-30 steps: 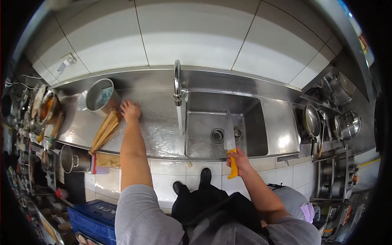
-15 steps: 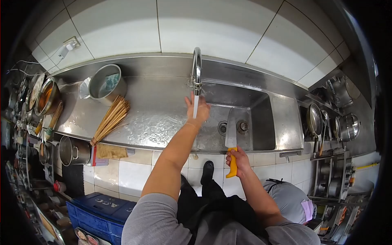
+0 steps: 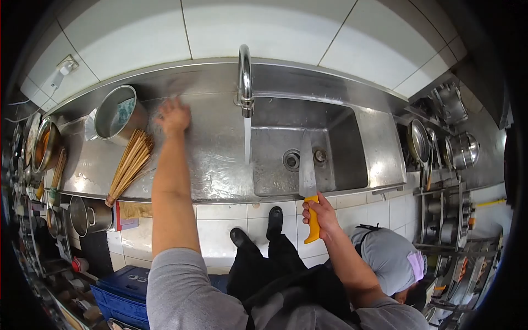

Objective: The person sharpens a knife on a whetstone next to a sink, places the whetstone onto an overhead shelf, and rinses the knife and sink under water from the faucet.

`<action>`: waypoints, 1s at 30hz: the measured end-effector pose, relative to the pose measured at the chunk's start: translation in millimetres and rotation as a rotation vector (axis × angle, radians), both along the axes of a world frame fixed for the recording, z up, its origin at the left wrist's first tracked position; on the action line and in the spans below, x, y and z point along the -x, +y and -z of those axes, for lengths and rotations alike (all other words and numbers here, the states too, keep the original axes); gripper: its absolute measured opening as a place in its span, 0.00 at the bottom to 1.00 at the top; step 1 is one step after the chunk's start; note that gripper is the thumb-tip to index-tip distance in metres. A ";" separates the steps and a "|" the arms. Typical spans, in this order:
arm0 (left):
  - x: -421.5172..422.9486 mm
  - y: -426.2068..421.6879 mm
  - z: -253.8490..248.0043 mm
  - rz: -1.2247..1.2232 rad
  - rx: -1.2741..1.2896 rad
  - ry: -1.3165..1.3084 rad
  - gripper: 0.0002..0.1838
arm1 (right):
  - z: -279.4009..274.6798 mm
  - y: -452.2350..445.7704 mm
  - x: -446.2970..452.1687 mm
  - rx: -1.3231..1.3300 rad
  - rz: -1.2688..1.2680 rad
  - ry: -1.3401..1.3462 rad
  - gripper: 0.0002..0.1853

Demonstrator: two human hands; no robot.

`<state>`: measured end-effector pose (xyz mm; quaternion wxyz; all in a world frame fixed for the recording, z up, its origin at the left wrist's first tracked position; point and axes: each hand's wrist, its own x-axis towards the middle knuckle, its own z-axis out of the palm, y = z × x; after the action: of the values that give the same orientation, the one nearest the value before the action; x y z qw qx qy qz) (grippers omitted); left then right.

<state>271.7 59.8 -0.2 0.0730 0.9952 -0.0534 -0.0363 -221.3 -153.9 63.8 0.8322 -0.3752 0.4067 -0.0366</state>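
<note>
My left hand (image 3: 175, 115) lies flat with fingers spread on the wet steel counter (image 3: 212, 148), just right of a metal pot (image 3: 117, 114) that has a blue-green scouring pad (image 3: 125, 111) inside. Below that pot leans a bamboo whisk brush (image 3: 130, 165). In my right hand (image 3: 322, 215) is a knife with a yellow handle (image 3: 313, 223). Its broad blade (image 3: 307, 170) points away from me, over the sink (image 3: 346, 159). From the curved faucet (image 3: 245, 77) a stream of water (image 3: 247, 140) runs down at the sink's left edge.
Another person in a grey shirt (image 3: 388, 261) bends low at my right. Pans (image 3: 419, 142) hang beyond the sink's right side. A blue crate (image 3: 124, 291) and a large pot (image 3: 91, 215) stand at lower left. A metal bowl (image 3: 47, 144) sits at the counter's left end.
My left hand has moved from under the faucet stream leftward across the counter, near the pot. The knife stays in my right hand over the sink. The view has shifted a little.
</note>
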 end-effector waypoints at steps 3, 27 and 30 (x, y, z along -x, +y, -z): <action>52.4 -61.0 16.3 0.400 -0.129 -0.137 0.33 | 7.8 0.6 -0.6 0.004 -0.034 -0.017 0.17; 281.7 -143.6 16.1 0.305 0.270 -0.158 0.27 | -7.3 -26.8 -19.1 0.021 -0.016 -0.029 0.13; 272.9 -170.4 1.0 0.595 0.520 0.420 0.27 | 8.8 -36.5 -26.1 -0.006 -0.034 -0.074 0.13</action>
<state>-1.2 -110.6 -1.2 0.3167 0.8561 -0.3286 -0.2425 -195.2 -190.5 55.1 0.8483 -0.3780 0.3692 -0.0349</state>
